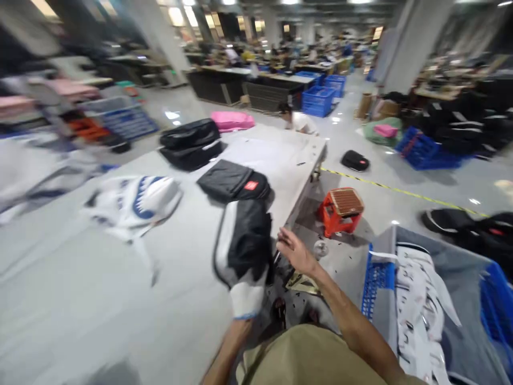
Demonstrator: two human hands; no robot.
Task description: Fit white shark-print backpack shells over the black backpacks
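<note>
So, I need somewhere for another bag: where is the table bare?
The table is bare in front of the white backpack, left of the left hand; a smaller patch lies right of the pink bag. Crowded: around the gray bag and the held black bag.

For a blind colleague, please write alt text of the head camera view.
A gloved left hand holds a black bag at the edge of a white table, the bare right hand open beside it. Other bags lie on the table.

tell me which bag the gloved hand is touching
The black bag with a white panel, at the white-gloved left hand; the dark grey, red-labelled bag beyond and the rest sit untouched.
</note>
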